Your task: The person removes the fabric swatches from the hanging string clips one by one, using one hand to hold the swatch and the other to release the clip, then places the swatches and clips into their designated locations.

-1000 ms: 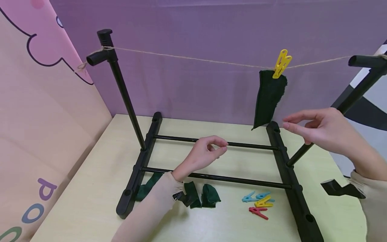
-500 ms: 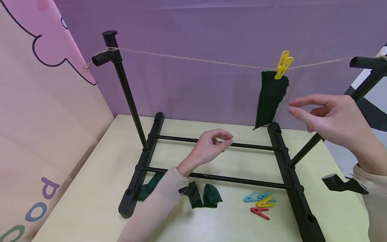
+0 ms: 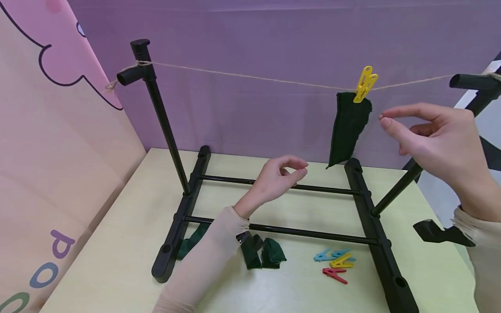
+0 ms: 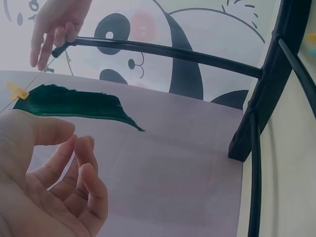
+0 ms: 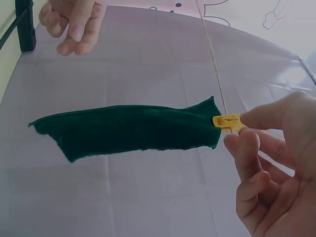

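Note:
A dark green cloth (image 3: 348, 128) hangs from the twine line (image 3: 242, 78), pinned at its top edge by a yellow clothespin (image 3: 364, 84). To the right of the cloth, my right hand (image 3: 442, 139) is raised with loosely bent fingers, its fingertips below and beside the clothespin. They overlap the clothespin (image 5: 227, 121) in the right wrist view, but the head view shows a gap. My left hand (image 3: 274, 182) hovers over the rack's crossbars, thumb and fingers loosely curved around nothing. The hanging cloth (image 4: 79, 101) appears beyond it in the left wrist view.
The black rack (image 3: 364, 208) stands on a pale table (image 3: 305, 295), its posts holding the twine. Green cloth pieces (image 3: 273, 253) lie at the front, partly behind my left sleeve. Blue (image 3: 322, 255), yellow (image 3: 342, 261) and red clothespins (image 3: 334, 274) lie to their right.
My right hand has risen along the right side of the hanging cloth. The left hand has drifted up and to the right. Cloth and clothespin stay on the line.

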`<move>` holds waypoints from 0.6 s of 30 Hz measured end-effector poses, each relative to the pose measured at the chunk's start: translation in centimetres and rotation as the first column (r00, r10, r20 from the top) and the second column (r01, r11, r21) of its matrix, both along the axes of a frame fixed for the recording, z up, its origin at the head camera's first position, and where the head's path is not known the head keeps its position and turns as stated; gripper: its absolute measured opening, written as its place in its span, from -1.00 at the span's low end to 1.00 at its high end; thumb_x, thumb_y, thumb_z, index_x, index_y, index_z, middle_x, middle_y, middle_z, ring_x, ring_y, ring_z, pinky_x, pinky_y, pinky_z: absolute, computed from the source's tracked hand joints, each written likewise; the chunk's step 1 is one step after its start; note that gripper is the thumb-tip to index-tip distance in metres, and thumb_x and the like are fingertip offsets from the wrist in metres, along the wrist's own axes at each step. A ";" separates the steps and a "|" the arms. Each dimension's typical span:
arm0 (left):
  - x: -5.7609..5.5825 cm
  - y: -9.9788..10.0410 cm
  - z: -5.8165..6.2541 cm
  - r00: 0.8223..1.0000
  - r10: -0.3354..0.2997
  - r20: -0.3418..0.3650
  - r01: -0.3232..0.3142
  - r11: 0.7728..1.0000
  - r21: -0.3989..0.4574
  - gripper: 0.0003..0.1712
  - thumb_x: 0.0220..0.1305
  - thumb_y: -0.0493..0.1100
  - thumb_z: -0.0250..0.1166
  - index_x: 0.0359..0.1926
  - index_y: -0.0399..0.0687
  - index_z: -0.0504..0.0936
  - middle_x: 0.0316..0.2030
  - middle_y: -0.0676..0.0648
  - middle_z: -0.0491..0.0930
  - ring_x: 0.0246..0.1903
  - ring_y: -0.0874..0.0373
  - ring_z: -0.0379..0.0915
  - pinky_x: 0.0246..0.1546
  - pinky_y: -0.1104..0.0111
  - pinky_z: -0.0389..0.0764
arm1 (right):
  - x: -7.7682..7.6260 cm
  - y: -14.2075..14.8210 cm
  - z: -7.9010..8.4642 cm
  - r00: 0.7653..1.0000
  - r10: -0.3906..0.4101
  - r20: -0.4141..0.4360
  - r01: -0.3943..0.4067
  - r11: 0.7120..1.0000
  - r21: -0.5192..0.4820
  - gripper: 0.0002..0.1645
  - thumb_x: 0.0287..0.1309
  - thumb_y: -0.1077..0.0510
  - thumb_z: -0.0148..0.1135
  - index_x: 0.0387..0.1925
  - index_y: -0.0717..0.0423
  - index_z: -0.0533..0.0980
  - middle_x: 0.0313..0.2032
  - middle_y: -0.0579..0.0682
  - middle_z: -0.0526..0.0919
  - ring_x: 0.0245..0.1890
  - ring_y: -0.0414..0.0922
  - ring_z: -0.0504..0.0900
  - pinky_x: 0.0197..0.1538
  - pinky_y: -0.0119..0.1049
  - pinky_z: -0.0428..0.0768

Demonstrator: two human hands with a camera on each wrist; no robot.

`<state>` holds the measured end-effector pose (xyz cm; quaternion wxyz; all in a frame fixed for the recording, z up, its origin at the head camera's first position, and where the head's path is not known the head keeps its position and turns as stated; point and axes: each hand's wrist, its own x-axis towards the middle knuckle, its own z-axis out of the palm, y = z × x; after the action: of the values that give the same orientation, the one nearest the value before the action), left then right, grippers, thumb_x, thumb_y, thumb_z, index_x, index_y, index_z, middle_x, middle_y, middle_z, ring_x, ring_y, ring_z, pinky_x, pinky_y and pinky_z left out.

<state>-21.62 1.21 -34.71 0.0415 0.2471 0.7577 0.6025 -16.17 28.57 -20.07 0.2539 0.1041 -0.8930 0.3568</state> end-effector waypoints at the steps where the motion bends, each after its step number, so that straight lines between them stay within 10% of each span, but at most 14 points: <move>1: -0.1 -0.1 0.2 1.000 0.001 -0.002 -0.001 1.000 0.000 -0.73 0.54 -0.09 0.31 0.15 0.00 0.74 0.09 -0.04 0.74 -0.37 0.17 0.64 -0.33 0.40 0.62 | -0.1 -0.1 0.1 1.000 -0.003 -0.016 0.003 1.000 -0.007 -0.70 0.37 0.08 0.42 0.07 0.05 0.75 -0.35 -0.69 0.68 -0.69 -0.42 0.57 -0.57 -0.47 0.34; 18: -1.1 2.4 3.3 0.998 -0.009 -0.059 0.012 0.998 0.058 -0.72 0.55 -0.11 0.30 0.14 -0.09 0.72 0.05 -0.07 0.75 -0.32 0.12 0.67 -0.27 0.41 0.67 | -1.7 -2.0 2.0 0.992 0.074 -0.099 -0.086 0.990 -0.116 -0.51 0.35 0.17 0.40 0.29 -0.08 0.65 0.06 -0.43 0.69 -0.64 -0.49 0.61 -0.37 -0.69 0.49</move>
<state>-22.72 3.65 -31.44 0.0151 0.2698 0.7393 0.6168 -17.86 26.54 -18.09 0.2871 0.1412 -0.8520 0.4143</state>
